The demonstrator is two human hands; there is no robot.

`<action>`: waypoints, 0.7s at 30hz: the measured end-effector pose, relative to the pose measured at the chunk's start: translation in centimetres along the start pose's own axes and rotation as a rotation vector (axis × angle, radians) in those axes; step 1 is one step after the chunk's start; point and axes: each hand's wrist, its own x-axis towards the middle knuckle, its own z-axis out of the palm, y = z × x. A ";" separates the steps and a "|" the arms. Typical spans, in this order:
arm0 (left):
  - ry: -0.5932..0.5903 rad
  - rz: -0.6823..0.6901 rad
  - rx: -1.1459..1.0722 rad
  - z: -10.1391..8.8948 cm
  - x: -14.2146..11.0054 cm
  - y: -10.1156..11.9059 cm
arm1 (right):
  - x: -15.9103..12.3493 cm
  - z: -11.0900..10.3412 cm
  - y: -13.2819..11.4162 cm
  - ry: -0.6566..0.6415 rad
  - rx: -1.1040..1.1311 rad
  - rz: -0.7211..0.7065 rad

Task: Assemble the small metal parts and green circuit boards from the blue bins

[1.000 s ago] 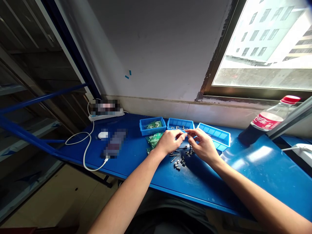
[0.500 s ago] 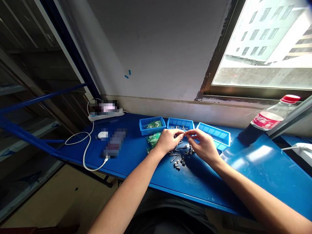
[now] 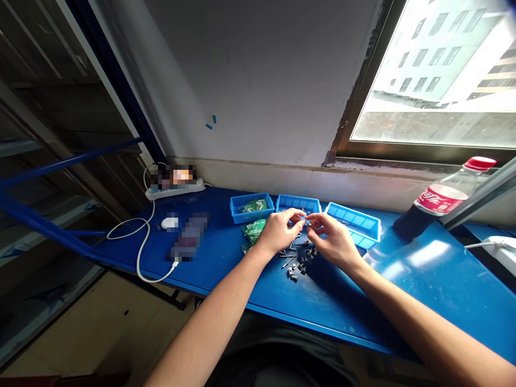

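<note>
My left hand (image 3: 278,231) and my right hand (image 3: 332,236) meet fingertip to fingertip above the blue table, in front of the middle blue bin (image 3: 298,203). Both are closed in a pinch; whatever lies between the fingers is too small to make out. Beneath them several small metal screws (image 3: 293,274) and thin pins (image 3: 287,263) lie scattered on the table. Green-and-white packets (image 3: 253,230) lie beside my left wrist. More such packets sit in the left blue bin (image 3: 252,217). Beyond my right hand stands the right blue bin (image 3: 365,239), its contents mostly hidden.
A cola bottle (image 3: 441,199) leans at the right by the window. On the left lie a blurred-out phone (image 3: 189,236) with a white cable (image 3: 140,258), a small white object (image 3: 170,223) and a power strip (image 3: 177,190) against the wall.
My fingertips have drawn slightly apart and my right-hand fingers are more curled. Both forearms stay nearly where they were.
</note>
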 end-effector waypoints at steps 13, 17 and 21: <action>-0.026 -0.011 0.009 0.1 0.0 -0.3 | 0.0 -0.3 0.1 -0.003 0.046 -0.035; -0.006 -0.007 0.015 0.1 0.0 -0.5 | -0.1 -0.2 0.1 0.028 0.083 0.055; 0.016 0.023 0.020 0.1 -0.1 -0.4 | -0.2 -0.1 0.2 0.013 0.083 0.058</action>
